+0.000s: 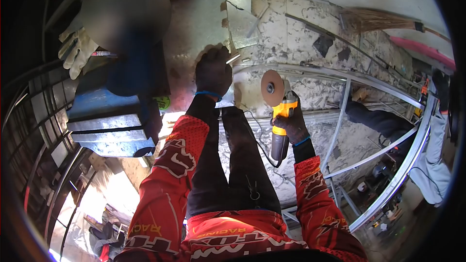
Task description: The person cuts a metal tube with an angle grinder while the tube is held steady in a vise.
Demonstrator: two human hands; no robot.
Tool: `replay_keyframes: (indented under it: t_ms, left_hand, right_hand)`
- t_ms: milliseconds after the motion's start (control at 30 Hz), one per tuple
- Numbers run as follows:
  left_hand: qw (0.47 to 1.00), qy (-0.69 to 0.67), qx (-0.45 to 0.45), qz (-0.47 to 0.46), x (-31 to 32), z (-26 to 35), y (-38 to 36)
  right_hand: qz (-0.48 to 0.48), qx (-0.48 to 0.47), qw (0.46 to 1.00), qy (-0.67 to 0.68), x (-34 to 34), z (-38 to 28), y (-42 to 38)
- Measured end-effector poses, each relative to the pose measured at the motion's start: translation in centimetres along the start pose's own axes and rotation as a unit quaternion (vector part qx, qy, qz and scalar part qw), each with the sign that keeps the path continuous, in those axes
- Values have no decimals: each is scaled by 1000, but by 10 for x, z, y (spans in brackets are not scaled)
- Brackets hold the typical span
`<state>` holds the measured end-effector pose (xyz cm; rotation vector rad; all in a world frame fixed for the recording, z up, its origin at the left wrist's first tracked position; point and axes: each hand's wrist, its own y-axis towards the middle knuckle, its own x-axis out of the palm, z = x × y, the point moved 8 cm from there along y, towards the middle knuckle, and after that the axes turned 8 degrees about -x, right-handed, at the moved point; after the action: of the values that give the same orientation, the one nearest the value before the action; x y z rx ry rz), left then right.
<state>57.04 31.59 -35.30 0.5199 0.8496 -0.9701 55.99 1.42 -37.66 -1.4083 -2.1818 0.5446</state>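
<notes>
My right hand [294, 125], in a dark glove, grips a yellow-and-black angle grinder [280, 138]. Its brown disc [272, 88] points away from me, and a dark cord trails from the grinder's lower end. My left hand [213, 72], gloved as well, is closed around a short piece of metal rod [233, 58] whose end sticks out to the right. Beneath that hand lies a metal sheet [194, 24]. A second short metal piece [246, 60] lies just right of the held one. To the left stands a blue bench vise [111, 138].
A welded metal frame [347, 97] spreads across the right side. Behind it, a person in grey trousers [432, 165] is partly visible. A work glove [80, 51] and a red-and-white marker [104, 54] lie at upper left. A broom [378, 19] rests at upper right.
</notes>
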Motion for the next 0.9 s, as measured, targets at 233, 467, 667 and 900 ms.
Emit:
replay_keyframes:
  t_ms: [233, 467, 667, 900]
  left_hand:
    - [998, 27, 32, 47, 1, 1, -10]
    - [993, 9, 77, 89, -1, 5, -4]
    - [997, -12, 63, 53, 2, 5, 7]
    - [993, -23, 93, 63, -1, 0, 0]
  right_hand:
    - [-12, -8, 999, -36, 1, -21, 13]
    - [-46, -36, 994, -88, 6, -35, 37]
    - [-67, -3, 992, -105, 16, -46, 58]
    - [-79, -40, 984, -155, 25, -50, 69]
